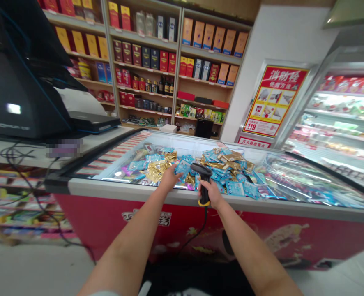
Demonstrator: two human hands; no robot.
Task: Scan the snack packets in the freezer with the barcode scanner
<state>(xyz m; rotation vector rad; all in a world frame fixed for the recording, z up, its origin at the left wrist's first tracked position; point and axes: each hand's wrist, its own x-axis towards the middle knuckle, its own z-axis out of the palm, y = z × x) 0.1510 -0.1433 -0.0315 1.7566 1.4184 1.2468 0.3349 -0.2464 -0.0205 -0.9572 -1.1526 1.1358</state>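
My right hand (212,191) is wrapped round the handle of a black barcode scanner (201,169) with a yellow base, its cable hanging down the front of the freezer. Just left of the scanner's head, my left hand (169,179) pinches a small blue packet (183,165) by its near edge. Gold packets (157,169) lie beside that hand on the freezer's glass top. To the right of the scanner a heap of blue and gold packets (228,162) is piled on the glass.
The red-fronted chest freezer (104,218) spans the space before me. A checkout terminal (31,90) stands on the counter at left, with loose cables (18,154). Behind are shelves of boxed bottles (145,55), a red poster (276,100) and a lit display fridge (342,119).
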